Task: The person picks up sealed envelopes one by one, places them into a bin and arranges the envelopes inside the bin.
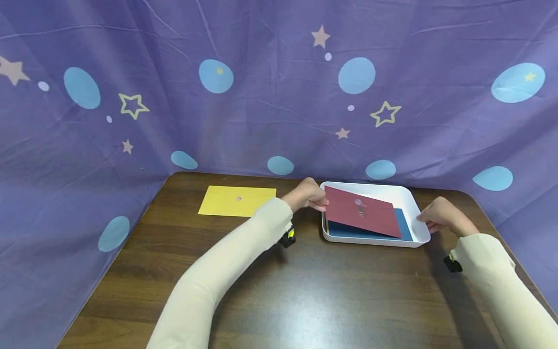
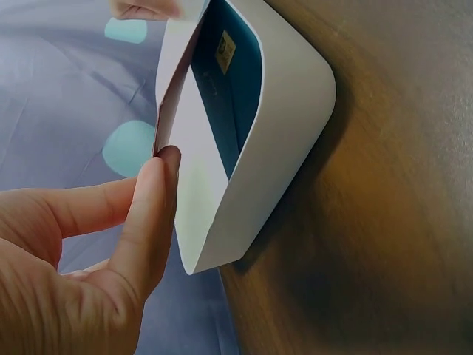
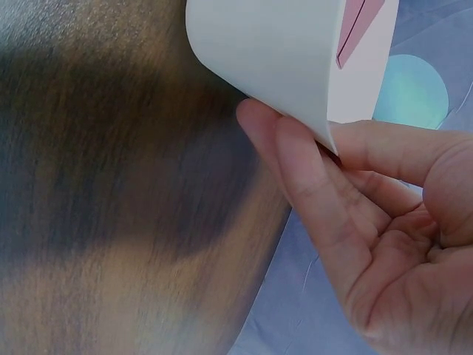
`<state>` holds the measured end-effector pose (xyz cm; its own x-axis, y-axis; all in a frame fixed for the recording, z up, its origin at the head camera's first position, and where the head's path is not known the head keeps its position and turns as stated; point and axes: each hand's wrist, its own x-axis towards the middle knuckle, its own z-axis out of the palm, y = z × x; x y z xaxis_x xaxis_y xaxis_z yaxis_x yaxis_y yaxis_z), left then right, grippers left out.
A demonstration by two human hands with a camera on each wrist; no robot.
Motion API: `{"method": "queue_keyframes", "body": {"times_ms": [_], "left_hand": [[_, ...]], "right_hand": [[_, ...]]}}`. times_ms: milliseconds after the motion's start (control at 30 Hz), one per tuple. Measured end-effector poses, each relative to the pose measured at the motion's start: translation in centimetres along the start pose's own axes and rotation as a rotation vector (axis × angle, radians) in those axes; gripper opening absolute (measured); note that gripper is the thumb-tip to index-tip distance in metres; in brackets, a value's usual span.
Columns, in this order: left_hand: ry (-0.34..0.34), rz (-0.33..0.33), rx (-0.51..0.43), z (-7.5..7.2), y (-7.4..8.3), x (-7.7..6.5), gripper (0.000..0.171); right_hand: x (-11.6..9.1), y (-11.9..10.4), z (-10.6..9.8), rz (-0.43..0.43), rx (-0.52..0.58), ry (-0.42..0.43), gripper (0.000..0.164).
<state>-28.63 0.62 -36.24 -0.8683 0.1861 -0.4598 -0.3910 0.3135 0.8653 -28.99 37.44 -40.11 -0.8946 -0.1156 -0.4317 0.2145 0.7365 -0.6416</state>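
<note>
My left hand (image 1: 311, 195) pinches the left end of a dark red envelope (image 1: 366, 213), which slants over a white tray (image 1: 416, 240). Below it in the tray lies a blue envelope (image 1: 403, 225), partly covered by the red one. In the left wrist view, thumb and finger of the left hand (image 2: 96, 244) meet at the red envelope's edge (image 2: 168, 111); a small gold label shows on the blue envelope (image 2: 229, 96). At the tray's right wall, my right hand (image 1: 441, 215) grips the rim between thumb and fingers, as the right wrist view of the hand (image 3: 369, 214) shows.
A yellow envelope (image 1: 235, 201) lies flat on the brown wooden table (image 1: 331, 291), left of the tray and beyond my left forearm. Behind the table's far edge hangs a purple cloth (image 1: 270, 121) with stars and blue spots.
</note>
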Motion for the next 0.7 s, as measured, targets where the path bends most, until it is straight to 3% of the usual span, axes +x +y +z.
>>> {"method": "queue_keyframes", "body": {"times_ms": [167,400,700], "left_hand": [[0.036,-0.002,0.012,0.8,-0.2,0.1,0.017],[0.155,-0.019,0.070,2.2,-0.1,0.0,0.025],[0.156,-0.061,0.054,2.0,1.0,0.0,0.020]], "right_hand": [[-0.1,0.0,0.0,0.000,0.000,0.003,0.027],[-0.1,0.2,0.2,-0.004,0.015,-0.004,0.026],[-0.3,-0.2,0.1,-0.005,0.016,0.000,0.028]]}}
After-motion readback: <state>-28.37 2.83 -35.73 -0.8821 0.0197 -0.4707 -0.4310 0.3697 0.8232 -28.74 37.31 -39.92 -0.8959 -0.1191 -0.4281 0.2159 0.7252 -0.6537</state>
